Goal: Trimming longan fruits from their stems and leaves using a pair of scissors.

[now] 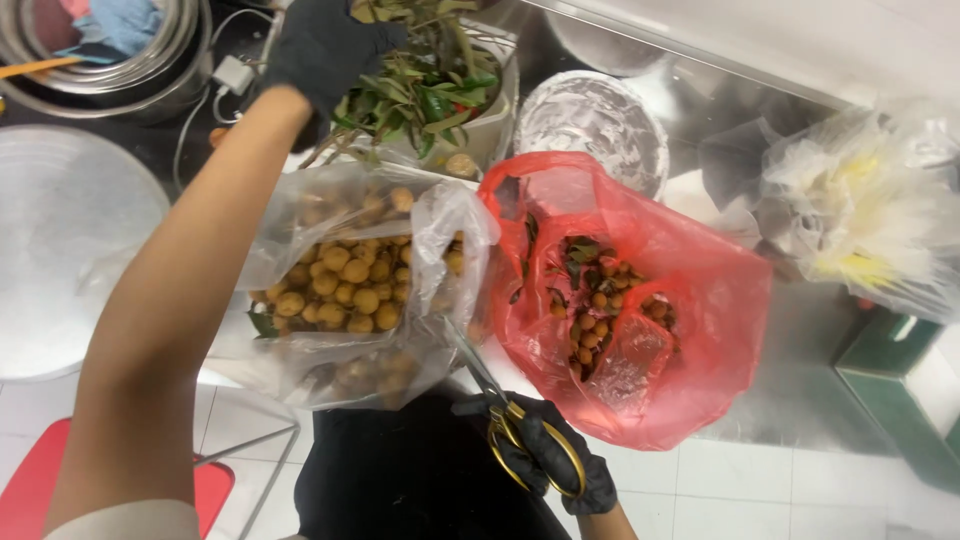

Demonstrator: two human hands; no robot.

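Longans [345,285], small, round and tan, were heaped in a clear plastic bag [350,290] at the near edge of the steel tabletop [800,390]. Just right of that clear bag, touching it, a red plastic bag [690,300] with more fruit and leaf scraps was seen. Beyond the clear bag, a bunch of leafy twigs [425,85] was gripped by the gloved left hand [325,50], closed around the stems. Below the clear bag, gold-handled scissors [510,420] were held by the gloved right hand [560,455], fingers through the loops, blades pointing towards the clear bag.
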